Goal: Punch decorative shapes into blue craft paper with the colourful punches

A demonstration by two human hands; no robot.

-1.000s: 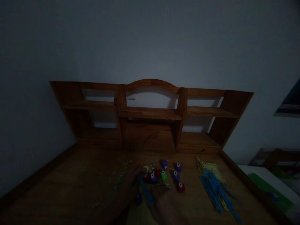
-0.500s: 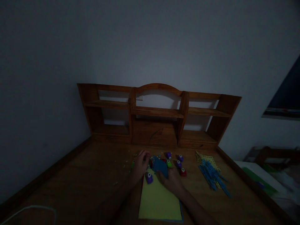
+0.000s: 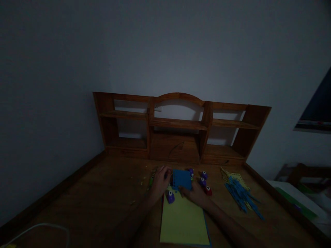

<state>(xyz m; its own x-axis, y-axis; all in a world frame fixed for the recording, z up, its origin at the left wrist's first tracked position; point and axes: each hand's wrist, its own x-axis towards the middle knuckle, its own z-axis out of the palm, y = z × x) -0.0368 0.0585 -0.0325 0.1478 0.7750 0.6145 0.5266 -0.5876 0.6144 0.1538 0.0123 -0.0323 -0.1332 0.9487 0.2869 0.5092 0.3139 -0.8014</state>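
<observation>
The right hand grips the blue sheet near its lower right corner, by the yellow paper's far end; whether the curled left hand holds anything cannot be told. Probably light and bendable (it may crease), it suits edge holds.

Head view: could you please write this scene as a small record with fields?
Right hand: grip on blue sheet
Left hand: curled near the blue sheet's left edge; whether it holds anything is unclear
Near: yellow sheet, purple one-eyed toy on it
Right side: blue strips over yellow perforated sheet
Back: wooden shelf
Light: dim
</observation>
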